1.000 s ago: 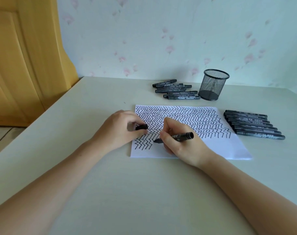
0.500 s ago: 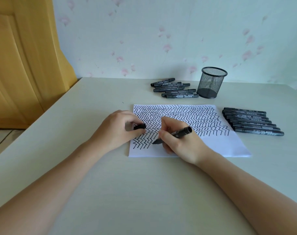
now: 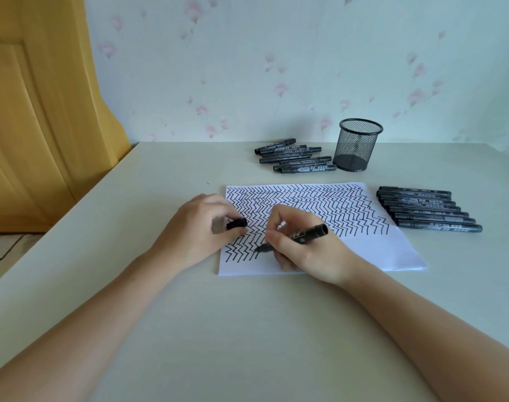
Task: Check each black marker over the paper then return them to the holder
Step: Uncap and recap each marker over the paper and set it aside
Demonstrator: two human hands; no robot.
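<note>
— What's the right hand (image 3: 308, 250) got?

— A pen-style grip, thumb and fingers clamped on an uncapped black marker (image 3: 298, 235), its nib down on the paper (image 3: 363, 250) near the sheet's front-left corner, at the end of the lowest zigzag row. The left hand (image 3: 202, 230) pinches the cap (image 3: 236, 224) between thumb and fingertips and rests on the paper's left edge, which also pins the sheet.

— How should the stroke go?

— I'd say light pressure, a short zigzag carried rightwards into the blank strip along the paper's front edge, where a faint line would show. Keep the heel of the right hand off fresh ink, and keep the cap close so it can go straight back on.

— And the rest?

— A mesh holder (image 3: 356, 146) stands at the table's back edge, just beyond the paper's far right corner; it looks empty. Left of it lies a loose pile of markers (image 3: 294, 158), the nearest one touching or almost touching its base. A neat row of markers (image 3: 427, 208) lies by the paper's right edge. Which lot is checked, I can't tell.

— Anything in the way?

— Little. The reach to the holder crosses the inked sheet, and the pile beside it could be nudged.
</note>
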